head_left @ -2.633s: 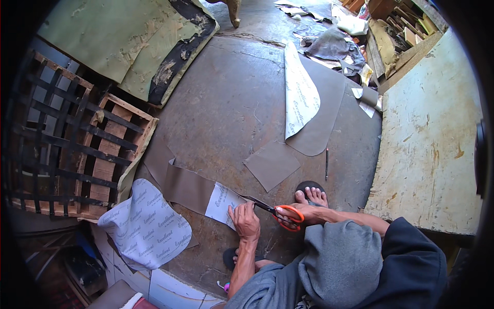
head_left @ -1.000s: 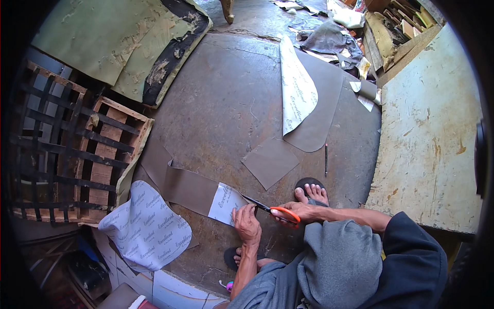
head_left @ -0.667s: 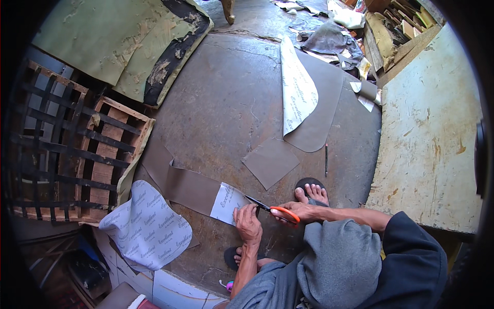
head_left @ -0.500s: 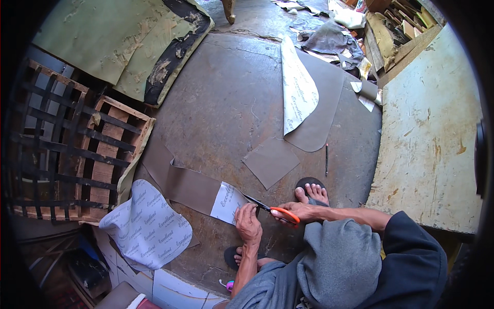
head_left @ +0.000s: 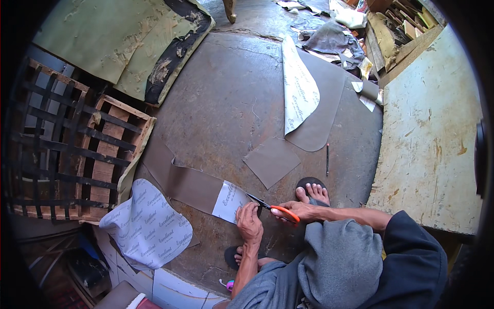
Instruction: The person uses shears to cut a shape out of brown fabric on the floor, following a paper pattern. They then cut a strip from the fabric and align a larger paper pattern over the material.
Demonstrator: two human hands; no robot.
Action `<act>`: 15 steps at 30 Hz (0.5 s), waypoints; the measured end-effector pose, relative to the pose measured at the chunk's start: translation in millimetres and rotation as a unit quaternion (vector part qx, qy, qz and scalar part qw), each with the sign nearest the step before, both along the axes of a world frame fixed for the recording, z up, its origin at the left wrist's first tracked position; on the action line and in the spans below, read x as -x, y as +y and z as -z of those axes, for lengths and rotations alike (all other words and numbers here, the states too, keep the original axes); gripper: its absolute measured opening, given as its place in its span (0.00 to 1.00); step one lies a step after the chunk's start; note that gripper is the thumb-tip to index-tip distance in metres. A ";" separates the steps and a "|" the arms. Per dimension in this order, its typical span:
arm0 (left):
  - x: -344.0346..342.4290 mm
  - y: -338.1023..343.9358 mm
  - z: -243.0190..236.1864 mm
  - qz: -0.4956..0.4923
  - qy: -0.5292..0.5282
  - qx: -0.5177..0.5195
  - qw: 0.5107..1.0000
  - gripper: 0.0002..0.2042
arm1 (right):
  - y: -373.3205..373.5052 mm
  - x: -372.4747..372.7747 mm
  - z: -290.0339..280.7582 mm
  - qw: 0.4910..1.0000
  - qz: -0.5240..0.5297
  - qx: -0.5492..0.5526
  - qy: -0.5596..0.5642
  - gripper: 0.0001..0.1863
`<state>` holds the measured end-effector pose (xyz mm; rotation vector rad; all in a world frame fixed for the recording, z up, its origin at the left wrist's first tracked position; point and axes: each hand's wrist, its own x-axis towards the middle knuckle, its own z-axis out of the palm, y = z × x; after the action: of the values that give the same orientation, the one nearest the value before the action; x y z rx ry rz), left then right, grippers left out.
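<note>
My right hand is closed around the orange handles of a pair of scissors. Their dark blades point up and left, at the end of a brown leatherette strip. That end is folded over, so its white printed backing faces up. My left hand pinches the folded end just below the blades, with its fingertips partly hidden. From there the strip runs left along the floor to a larger sheet, whose white-backed flap curls upward.
A square brown offcut lies ahead, with a pencil to its right. Farther off is a large leatherette sheet, partly folded. A webbed wooden frame stands at left, a worn pale board at right. Fabric scraps lie at the back.
The folded strip end has shifted very slightly to the right. Both hands keep nearly the same place, and the scissor blades look a little more closed.
</note>
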<state>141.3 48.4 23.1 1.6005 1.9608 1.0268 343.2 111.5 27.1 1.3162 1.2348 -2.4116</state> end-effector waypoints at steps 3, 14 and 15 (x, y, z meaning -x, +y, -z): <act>-0.2 -3.4 2.1 -0.001 -0.016 0.018 1.000 0.05 | 1.8 1.7 -0.4 1.000 -0.008 0.008 0.012 0.42; -0.5 -3.3 1.7 -0.011 -0.051 0.039 0.998 0.05 | 3.8 -1.1 4.1 0.998 -0.040 -0.051 -0.020 0.44; 0.1 -3.8 1.7 -0.007 -0.044 0.036 0.998 0.05 | 3.5 0.8 2.6 0.998 -0.040 -0.051 -0.021 0.44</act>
<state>141.2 44.6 21.3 1.4812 1.9302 1.0032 342.4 115.0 24.5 1.3092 1.3896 -2.2831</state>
